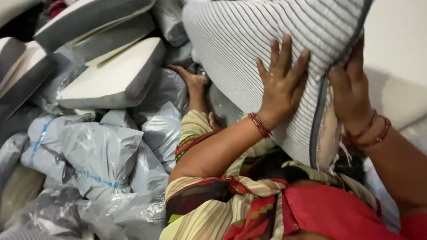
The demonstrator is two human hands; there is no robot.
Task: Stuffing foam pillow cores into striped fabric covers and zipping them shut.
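Observation:
A large cushion in a white cover with thin grey stripes (249, 49) is held up in front of me, tilted. My left hand (281, 82) lies flat on its striped face with fingers spread, pressing against it. My right hand (351, 91) grips the cushion's lower right edge, where a grey piped seam (318, 120) gapes and pale foam (330, 133) shows inside. Both wrists wear red bangles. A bare foot (192, 82) pokes out beneath the cushion, above my striped and red clothing (249, 204).
Bare white and grey foam cushions (111, 75) are piled at the upper left. Several crumpled grey plastic bags (102, 155), some with blue tape, fill the lower left. A white padded surface (396, 53) rises on the right.

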